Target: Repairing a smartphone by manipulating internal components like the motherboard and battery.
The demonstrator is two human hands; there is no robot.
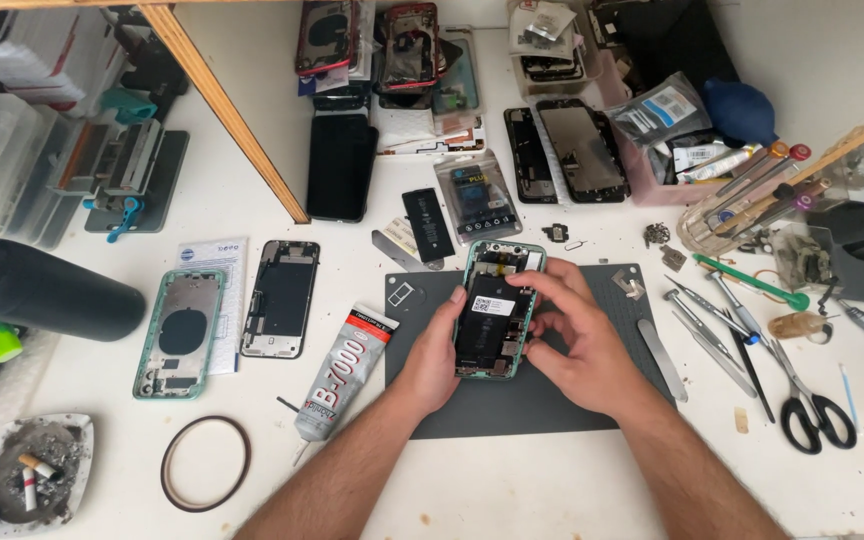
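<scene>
An opened phone [497,310] with a mint-green frame lies face-up on a dark grey mat [512,410] at the middle of the white table [512,490]; its black battery and inner parts show. The left hand [442,350] clasps the phone's left edge, thumb on the battery, fingers curled under the frame. The right hand [582,345] rests on the phone's right side, fingertips bent together onto the upper right of the interior; whether they pinch a part I cannot tell.

At 9 o'clock from the phone lie a glue tube [344,372], a bare black phone chassis [280,298] and a second mint-green housing [179,333]. At 8 o'clock sits a ring of brown tape [205,464], and farther out an ashtray [32,475]. At 3 o'clock lie a metal spudger [662,360], tweezers [707,325] and scissors [802,390]. At 12 o'clock are a loose battery [428,224], a bagged battery [479,196] and stripped phone screens [562,150]. A black cylinder [37,285] lies at the far 9 o'clock.
</scene>
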